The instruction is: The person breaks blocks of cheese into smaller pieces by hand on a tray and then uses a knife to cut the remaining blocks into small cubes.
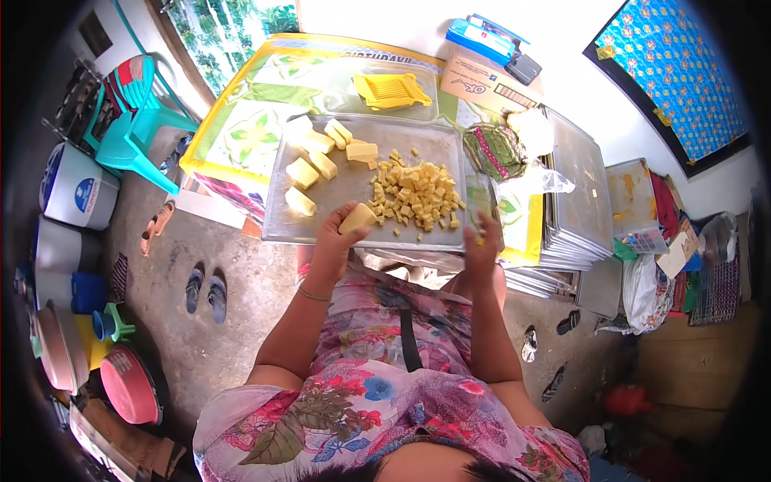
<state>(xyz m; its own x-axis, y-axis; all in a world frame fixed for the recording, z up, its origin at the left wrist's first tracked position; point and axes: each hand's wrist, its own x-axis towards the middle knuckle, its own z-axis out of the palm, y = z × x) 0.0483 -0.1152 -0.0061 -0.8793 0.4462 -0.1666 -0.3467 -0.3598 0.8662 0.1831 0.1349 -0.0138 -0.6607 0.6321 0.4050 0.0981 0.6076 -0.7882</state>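
My left hand is closed around a pale yellow block at the front edge of a metal tray. Several larger blocks of the same pale yellow stuff, cheese-like or dough-like, lie on the tray's left half. A heap of small cut cubes covers much of its right half, with loose cubes around it. My right hand is by the tray's front right corner, smeared by motion. A small yellow spot shows at its fingers, but whether it holds something I cannot make out.
Behind the tray, a yellow plastic rack sits on another tray. A cardboard box stands at the back, with a green woven item nearer. Stacked metal trays rise on the right. A teal chair is at left.
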